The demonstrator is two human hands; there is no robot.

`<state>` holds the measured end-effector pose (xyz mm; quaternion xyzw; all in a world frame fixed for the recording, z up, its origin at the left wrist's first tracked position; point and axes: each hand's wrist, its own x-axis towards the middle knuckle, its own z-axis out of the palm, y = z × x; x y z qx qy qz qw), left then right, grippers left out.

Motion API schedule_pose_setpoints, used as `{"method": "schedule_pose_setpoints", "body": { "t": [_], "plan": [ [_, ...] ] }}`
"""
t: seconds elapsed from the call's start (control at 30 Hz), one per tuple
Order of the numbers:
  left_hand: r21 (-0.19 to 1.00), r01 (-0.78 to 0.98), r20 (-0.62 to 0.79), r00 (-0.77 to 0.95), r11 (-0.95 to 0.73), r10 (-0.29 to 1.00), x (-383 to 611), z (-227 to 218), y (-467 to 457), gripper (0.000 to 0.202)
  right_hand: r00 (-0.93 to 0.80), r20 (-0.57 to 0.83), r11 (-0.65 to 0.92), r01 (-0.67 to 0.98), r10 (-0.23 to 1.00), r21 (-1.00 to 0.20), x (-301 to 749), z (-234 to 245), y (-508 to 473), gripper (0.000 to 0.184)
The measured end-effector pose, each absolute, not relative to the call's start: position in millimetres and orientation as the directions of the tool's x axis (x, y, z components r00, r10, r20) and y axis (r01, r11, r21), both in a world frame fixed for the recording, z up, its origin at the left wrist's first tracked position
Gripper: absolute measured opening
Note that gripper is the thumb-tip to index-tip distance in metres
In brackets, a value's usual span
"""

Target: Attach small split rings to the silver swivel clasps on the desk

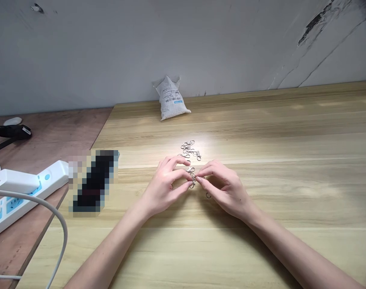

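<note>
Between my two hands is a small silver lobster clasp with a ring (193,176), low over the wooden table. My left hand (167,182) pinches it between thumb and index finger, the middle finger raised and curved. From the other side my right hand (223,184) closes its thumb and index fingertips on the same piece; which part it grips is too small to tell. Just beyond my fingers lies a loose pile of similar metal clasps and rings (188,147). Another ring (208,195) shows partly beneath my right hand.
A white labelled packet (172,100) stands against the grey wall. On the left are a blurred-out dark phone-like object (95,180), a white power strip (55,176) with plugs, a looping grey cable (64,228) and a black strap-like item (14,131).
</note>
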<state>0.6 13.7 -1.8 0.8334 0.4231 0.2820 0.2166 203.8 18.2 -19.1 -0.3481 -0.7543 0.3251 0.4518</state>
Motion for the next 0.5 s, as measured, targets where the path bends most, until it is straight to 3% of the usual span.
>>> {"method": "schedule_pose_setpoints", "body": {
  "t": [0.5],
  "plan": [
    [0.572,0.601,0.205,0.554,-0.558,0.807,2.0,-7.7,11.9,0.005,-0.449,0.397,0.53,0.223,0.801,-0.818,204.6,-23.1,15.7,0.012]
  ]
}}
